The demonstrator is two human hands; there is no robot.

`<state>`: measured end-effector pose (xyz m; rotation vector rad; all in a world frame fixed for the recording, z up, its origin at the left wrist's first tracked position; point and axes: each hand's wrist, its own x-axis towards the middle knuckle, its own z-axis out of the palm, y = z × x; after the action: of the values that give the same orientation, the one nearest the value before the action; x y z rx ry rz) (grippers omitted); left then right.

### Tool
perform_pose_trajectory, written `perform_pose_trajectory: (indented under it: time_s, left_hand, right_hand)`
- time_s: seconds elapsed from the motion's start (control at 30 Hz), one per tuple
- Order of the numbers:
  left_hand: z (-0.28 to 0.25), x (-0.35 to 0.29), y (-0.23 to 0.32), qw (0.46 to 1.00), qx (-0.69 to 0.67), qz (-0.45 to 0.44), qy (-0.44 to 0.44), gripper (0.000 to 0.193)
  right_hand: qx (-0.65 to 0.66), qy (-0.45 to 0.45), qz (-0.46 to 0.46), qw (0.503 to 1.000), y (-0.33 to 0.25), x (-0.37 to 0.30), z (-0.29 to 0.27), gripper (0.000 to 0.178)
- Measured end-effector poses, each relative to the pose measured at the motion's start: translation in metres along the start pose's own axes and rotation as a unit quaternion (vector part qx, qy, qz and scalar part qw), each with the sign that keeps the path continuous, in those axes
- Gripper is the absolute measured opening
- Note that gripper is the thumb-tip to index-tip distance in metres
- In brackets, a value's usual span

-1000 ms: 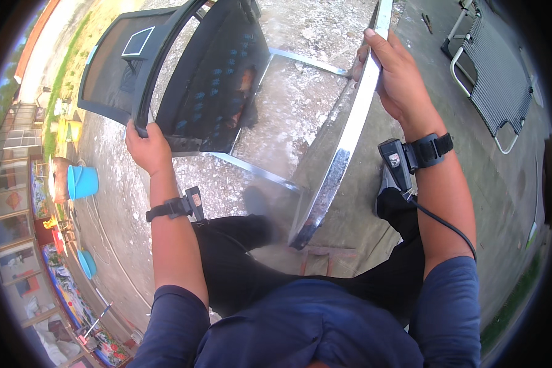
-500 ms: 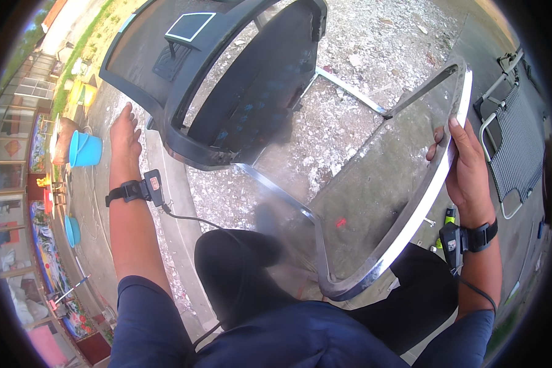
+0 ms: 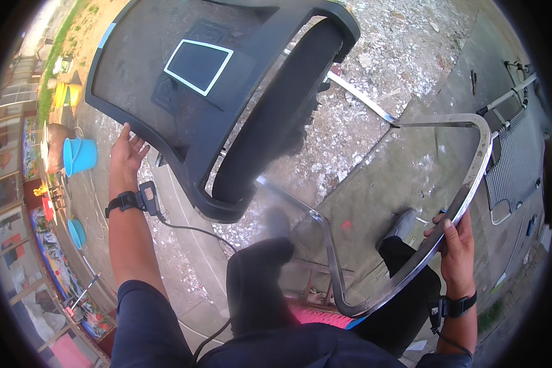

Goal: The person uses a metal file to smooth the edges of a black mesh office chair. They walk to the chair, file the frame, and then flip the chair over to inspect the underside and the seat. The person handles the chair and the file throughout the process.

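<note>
A chair with a black plastic-framed backrest [image 3: 239, 116], a dark seat [image 3: 276, 116] and a bent chrome leg frame [image 3: 405, 270] is held tilted in front of me. My right hand [image 3: 457, 248] is closed round the chrome tube at the frame's right side, thumb on top. At the backrest's left edge is my left hand [image 3: 129, 156], palm turned up and fingers spread. Its fingertips meet or nearly meet the black rim; exact contact is hard to tell. A pale-outlined panel [image 3: 199, 66] sits on the backrest.
Broken white rubble [image 3: 386, 49] covers the ground beyond the chair, beside a concrete strip [image 3: 374, 184]. A folding frame with grey mesh [image 3: 515, 159] lies at the right. Blue buckets [image 3: 80, 156] stand at the left near a windowed wall [image 3: 6, 184]. My shoe [image 3: 401, 224] is below the frame.
The chair has turned, so its backrest faces me more and has come nearer. My right hand has moved lower with the chrome frame. My left hand's fingers now reach the backrest rim.
</note>
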<state>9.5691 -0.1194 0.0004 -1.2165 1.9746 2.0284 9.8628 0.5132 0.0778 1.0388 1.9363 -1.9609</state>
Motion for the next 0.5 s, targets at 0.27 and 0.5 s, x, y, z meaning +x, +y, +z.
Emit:
perform_pose_trajectory:
  time_s: [0.27,0.5]
  left_hand:
    - [0.002,0.015,0.027,0.996,-0.026,-0.084,-0.012,0.06]
    - [-0.007,0.011,0.023,0.99,-0.053,-0.126,-0.017,0.044]
  right_hand:
    - [-0.141,0.056,0.15,0.977,-0.005,-0.044,0.032,0.049]
    - [-0.123,0.086,0.201,0.968,-0.015,-0.038,0.035,0.042]
